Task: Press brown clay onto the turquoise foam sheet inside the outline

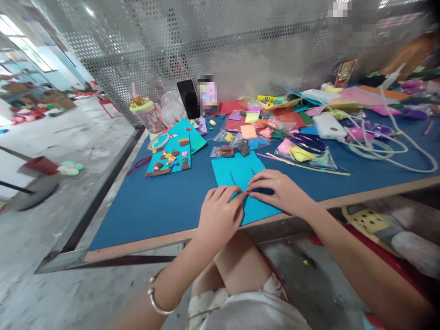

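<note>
A bright blue sheet lies near the table's front edge, with thin dark strips on its upper part. My left hand rests over the sheet's left side, fingers curled and thumb meeting the fingertips of my right hand. Those right fingertips are pinched together at the middle of the sheet. Whatever lies between the fingers is too small and covered to name. Just beyond the sheet are a bag of brown clay and a dark grey lump in plastic.
To the left stands a blue card with clay figures beside a lidded cup. Two phones lean on the perforated metal panel. Scissors, clay bags, a white power bank and cables lie rightward.
</note>
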A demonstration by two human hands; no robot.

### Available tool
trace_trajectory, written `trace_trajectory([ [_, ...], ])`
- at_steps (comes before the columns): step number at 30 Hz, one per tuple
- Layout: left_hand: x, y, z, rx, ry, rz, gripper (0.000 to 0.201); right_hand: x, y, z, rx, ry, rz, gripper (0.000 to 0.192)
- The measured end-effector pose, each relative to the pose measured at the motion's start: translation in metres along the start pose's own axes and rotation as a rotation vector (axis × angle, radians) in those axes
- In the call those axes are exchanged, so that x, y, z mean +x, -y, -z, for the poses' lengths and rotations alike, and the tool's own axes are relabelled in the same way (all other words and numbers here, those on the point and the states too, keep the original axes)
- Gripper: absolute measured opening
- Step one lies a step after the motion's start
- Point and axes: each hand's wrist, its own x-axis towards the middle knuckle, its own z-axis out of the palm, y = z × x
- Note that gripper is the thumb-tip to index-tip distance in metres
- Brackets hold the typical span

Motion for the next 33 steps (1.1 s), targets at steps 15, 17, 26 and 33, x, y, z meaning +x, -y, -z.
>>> trace_trajectory([
  [15,-0.0025,0.0002,-0.0037,0.012,0.018,-0.015,0.028,-0.0051,-0.0016,0.0026,-0.04,0.001,-0.024,0.018],
  [17,-0.0022,0.0002,-0.0038,0.02,0.015,-0.025,0.028,-0.0067,-0.0032,0.0021,-0.039,0.003,-0.03,0.019],
  [26,-0.0022,0.0006,-0.0029,0.025,0.037,-0.025,0.031,-0.01,-0.006,0.004,-0.024,0.036,-0.04,0.02],
  [33,-0.0014,0.0007,-0.0025,0.005,0.083,-0.032,0.033,-0.0082,-0.0081,0.0075,-0.074,0.055,-0.009,0.02],
])
